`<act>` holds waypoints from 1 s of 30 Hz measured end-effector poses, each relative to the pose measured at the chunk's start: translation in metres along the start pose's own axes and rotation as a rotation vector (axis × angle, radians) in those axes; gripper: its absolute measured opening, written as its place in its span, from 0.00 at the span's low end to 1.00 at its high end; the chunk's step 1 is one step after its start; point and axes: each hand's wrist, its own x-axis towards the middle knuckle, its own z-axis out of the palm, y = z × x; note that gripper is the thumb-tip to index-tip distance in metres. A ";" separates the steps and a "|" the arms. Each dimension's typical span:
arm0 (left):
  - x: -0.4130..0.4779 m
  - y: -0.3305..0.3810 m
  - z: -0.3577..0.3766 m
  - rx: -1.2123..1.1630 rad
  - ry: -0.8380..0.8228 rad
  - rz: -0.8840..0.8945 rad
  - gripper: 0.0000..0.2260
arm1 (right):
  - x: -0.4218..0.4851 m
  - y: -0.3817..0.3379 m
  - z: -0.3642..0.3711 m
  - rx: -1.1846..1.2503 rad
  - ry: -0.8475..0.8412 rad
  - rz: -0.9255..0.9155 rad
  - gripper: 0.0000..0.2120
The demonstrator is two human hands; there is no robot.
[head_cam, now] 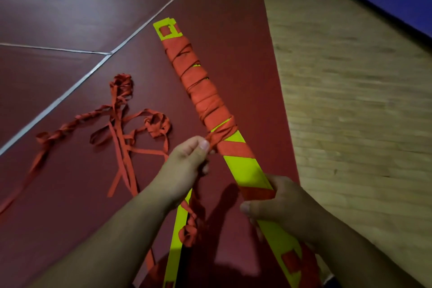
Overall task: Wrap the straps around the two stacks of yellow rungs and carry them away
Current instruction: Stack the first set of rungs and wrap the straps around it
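The right hand (282, 206) curls its fingers round the stack of yellow rungs (245, 169) while the left hand (187, 163), just beyond them, pinches the strap (211, 144), seemingly twisted there: pull it flat and taut.

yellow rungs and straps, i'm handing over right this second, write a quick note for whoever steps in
Left hand: pinches the red strap right beside the wrapped stack.
Right hand: grips the wrapped stack near its close end.
Done: the far half of that stack is bound in many turns.
Left: wind down the bare yellow part. Then wrap the second stack under the left forearm, which has only a few turns on it. Loose strap lies tangled on the floor to the left. Then carry both away.
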 end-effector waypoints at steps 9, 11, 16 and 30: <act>-0.004 0.005 0.002 -0.101 -0.023 -0.073 0.16 | -0.005 0.007 -0.007 0.078 -0.037 -0.057 0.12; -0.004 -0.002 0.002 -0.124 -0.111 -0.043 0.18 | -0.007 0.009 -0.006 0.116 -0.123 -0.049 0.14; -0.001 -0.001 0.002 -0.390 -0.382 -0.134 0.41 | -0.005 0.014 -0.001 0.309 -0.373 0.040 0.22; 0.013 -0.005 0.025 0.208 0.308 -0.048 0.25 | 0.025 0.026 0.012 -0.484 0.207 -0.044 0.27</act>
